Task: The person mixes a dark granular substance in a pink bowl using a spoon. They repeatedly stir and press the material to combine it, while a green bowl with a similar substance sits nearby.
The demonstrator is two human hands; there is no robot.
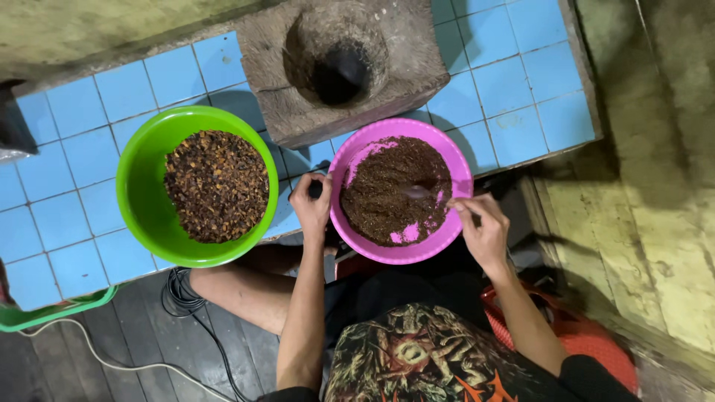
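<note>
A pink bowl [462, 160] holds dark brown ground powder [387, 193]. My left hand [311, 205] grips the bowl's left rim. My right hand [484, 231] is at the right rim, fingers closed on a spoon [421, 192] whose end lies blurred in the powder. To the left stands a green bowl [141, 179] filled with coarse brown pieces [216, 184]. Behind both bowls sits a wooden mortar block [417, 67] with a dark round hollow.
The bowls rest on a blue tiled ledge [521, 82]. A black cable [186, 305] and a white cable [97, 357] run over the dark wooden floor. A green tray edge [45, 313] shows at lower left, a red plastic seat [596, 335] at lower right.
</note>
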